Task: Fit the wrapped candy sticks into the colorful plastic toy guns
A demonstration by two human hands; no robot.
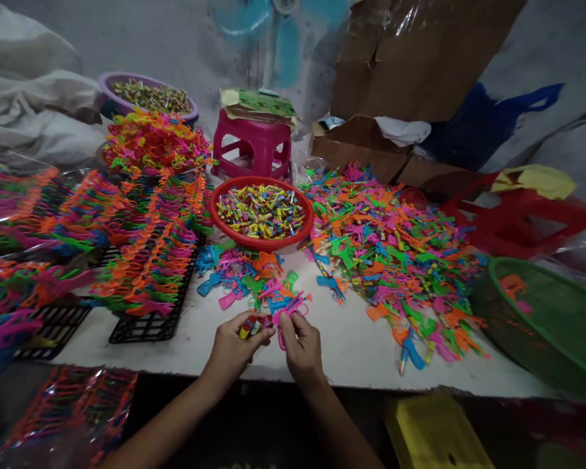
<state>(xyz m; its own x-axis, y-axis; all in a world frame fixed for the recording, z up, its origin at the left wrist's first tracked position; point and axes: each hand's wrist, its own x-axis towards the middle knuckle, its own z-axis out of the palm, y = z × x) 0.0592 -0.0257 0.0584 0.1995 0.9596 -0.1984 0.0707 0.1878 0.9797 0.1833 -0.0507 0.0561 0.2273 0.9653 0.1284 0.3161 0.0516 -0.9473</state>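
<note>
Hands: two, left hand (234,348), right hand (300,348)
Red bowls (229,228): one
Purple bowls (108,98): one
Pink stools (252,146): one
Green baskets (542,326): one
Toy pistols (385,247): too many to count

Hands (268,345) assembling pink toy gun (287,311)

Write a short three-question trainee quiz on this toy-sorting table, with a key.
1. True or false: the red bowl stands between the black racks and the loose pile of toy guns.
2. What does the left hand hold: (a) small coloured tubes, (b) a green basket, (c) nothing?
3. Which hand grips the pink toy gun?

Key:
1. True.
2. (a).
3. The right hand.
</note>
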